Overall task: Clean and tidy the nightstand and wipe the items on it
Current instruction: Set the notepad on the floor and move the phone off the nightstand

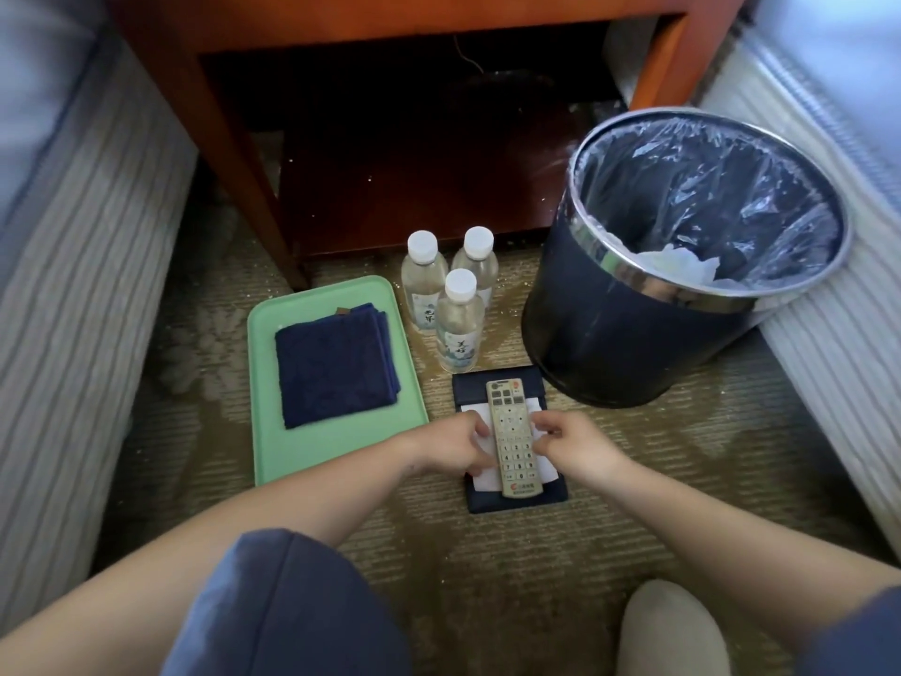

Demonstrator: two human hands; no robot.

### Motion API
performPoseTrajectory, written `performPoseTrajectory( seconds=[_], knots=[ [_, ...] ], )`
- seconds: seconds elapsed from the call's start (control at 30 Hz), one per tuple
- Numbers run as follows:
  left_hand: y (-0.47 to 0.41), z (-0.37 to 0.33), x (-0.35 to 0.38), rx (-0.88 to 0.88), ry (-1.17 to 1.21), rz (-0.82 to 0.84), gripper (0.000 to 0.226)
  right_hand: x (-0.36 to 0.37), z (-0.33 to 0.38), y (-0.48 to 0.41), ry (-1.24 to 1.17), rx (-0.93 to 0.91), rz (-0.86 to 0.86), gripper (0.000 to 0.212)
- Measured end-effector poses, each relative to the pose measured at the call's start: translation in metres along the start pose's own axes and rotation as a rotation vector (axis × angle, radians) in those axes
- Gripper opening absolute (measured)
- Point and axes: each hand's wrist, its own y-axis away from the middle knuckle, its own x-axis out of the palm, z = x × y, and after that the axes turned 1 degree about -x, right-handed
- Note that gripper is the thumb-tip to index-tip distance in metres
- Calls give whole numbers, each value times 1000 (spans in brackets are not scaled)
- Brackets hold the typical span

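1. The grip of the left hand (451, 444) and of the right hand (577, 444) is clamped on a pale grey rectangular plastic remote control (514, 431), curled fingers pinching its two long edges.
2. The remote control lies lengthwise on a white paper sheet (480, 480) in a flat dark blue notepad holder (517, 502) on the patterned beige carpet floor (536, 578).
3. Just beyond stand three clear plastic water bottles (458, 324) with white caps, upright and close together.
4. To the left lies a mint-green plastic tray (336, 448) carrying a folded dark blue cloth (336, 363).
5. To the right stands a round black bin (634, 344) with a chrome rim and clear liner.
6. Behind everything is the reddish-brown wooden nightstand (234, 153).
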Motion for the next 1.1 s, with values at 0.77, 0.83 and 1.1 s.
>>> performPoseTrajectory(
  seconds=[0.77,0.83,1.1],
  knots=[
    [213,-151,-279,738,-508,-919,14,-122,316,83,72,-1216,-494,36],
    [234,-159,-307,809,-402,-1125,19,-133,357,83,69,-1198,-508,37],
    [250,-149,-434,428,32,-1492,34,-150,485,25,-103,-930,-433,36]
  ],
)
